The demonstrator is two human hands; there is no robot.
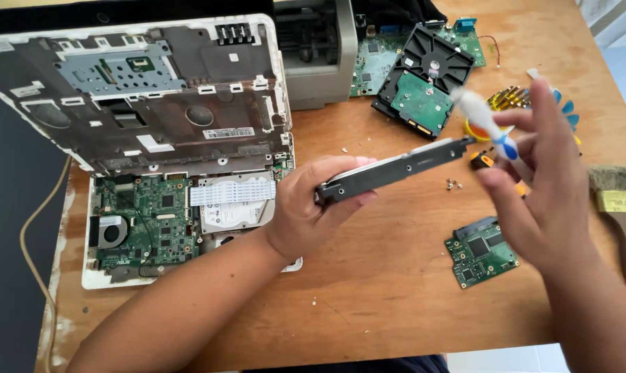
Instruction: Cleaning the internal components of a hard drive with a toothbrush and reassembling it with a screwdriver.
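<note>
well, at the far left a dark mat (12, 228) runs off the frame edge, with a tan cable (33, 228) lying across it. the opened white laptop (188, 148) beside it has its upturned top cover cut off at the upper left, and the green motherboard (150, 221) and a silver drive with a white ribbon cable (233, 200) show in its base; the base's right corner is hidden behind the left wrist. the left forearm comes up from the bottom edge, slanting right over the wooden table (368, 290). the left hand (302, 214) is curled tight around the near end of a flat dark metal hard drive casing (396, 169), thumb on top, fingers underneath and mostly out of sight. the casing is held edge-on above the table at mid-frame, its far end tilted up to the right. behind it, a grey metal box (320, 52) is cut off by the top edge, and a black hard drive with a green circuit board (423, 83) lies on another green board. a few tiny screws (454, 184) lie on the table below the casing's far end. the right hand (541, 179) is blurred, raised from the right side, its fingers pinched on a white screwdriver with blue marks (489, 128) whose tip end is near the casing's far end; whether they touch is unclear. below this hand lies a small green circuit board (480, 251). a wooden-handled brush (620, 214) is cut off at the right edge.
</note>
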